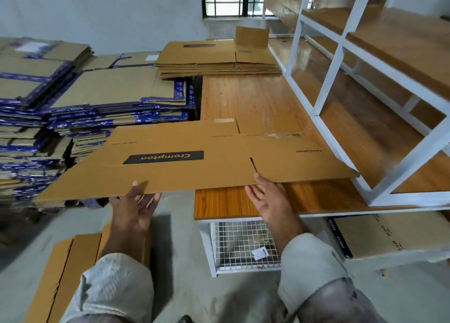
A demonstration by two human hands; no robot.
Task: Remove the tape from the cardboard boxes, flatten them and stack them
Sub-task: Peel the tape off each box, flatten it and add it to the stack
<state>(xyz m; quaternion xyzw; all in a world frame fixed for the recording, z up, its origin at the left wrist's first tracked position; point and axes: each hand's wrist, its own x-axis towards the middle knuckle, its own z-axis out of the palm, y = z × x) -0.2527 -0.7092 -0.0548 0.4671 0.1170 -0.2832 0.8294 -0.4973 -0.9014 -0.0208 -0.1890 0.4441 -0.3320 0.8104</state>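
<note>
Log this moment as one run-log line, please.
flattened Crompton box | left hand, right hand hold near edge | above wooden table

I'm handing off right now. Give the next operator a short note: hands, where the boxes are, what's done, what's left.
Left hand: under the near edge of the flattened Crompton box, thumb on top, holding it.
Right hand: holds the same edge, further right.
The box hangs level over the near end of the wooden table.
Done: this box is flat; a stack of flattened boxes sits at the table's far end.
Left: add this one to the stack; another brown box lies on the floor by the left arm.
</note>
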